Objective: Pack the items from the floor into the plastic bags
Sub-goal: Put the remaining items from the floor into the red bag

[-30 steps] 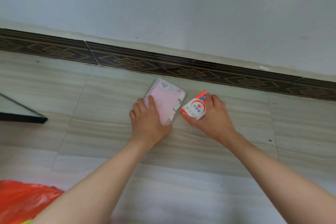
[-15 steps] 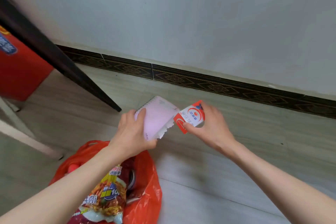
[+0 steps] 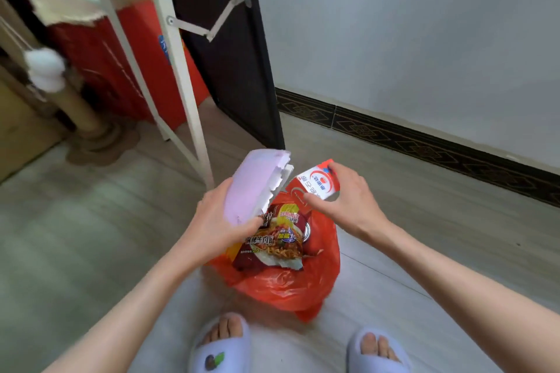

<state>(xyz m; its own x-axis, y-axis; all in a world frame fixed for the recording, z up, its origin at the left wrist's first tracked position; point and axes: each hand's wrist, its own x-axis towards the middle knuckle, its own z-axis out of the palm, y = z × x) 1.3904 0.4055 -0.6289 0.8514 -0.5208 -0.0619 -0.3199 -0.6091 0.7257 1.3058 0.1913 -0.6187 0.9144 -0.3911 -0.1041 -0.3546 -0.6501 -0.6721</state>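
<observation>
My left hand (image 3: 216,221) grips a pale pink notebook (image 3: 256,186) with ragged white page edges, tilted above the mouth of an orange-red plastic bag (image 3: 291,285) on the floor. My right hand (image 3: 345,200) pinches a small red and white carton (image 3: 318,183) just over the bag's far rim. Inside the bag lies a purple noodle packet (image 3: 278,239), with the top of a can (image 3: 307,232) beside it.
A white metal frame leg (image 3: 181,94) and a black panel (image 3: 233,70) stand just behind the bag. Red boxes (image 3: 121,70) and cardboard (image 3: 18,133) fill the left. My feet in pale slippers (image 3: 221,345) sit near the bag. A patterned skirting board (image 3: 424,142) lines the wall.
Both hands lifted the notebook and carton off the floor by the wall and carried them over the bag; the view swung left and down to the bag and my feet.
</observation>
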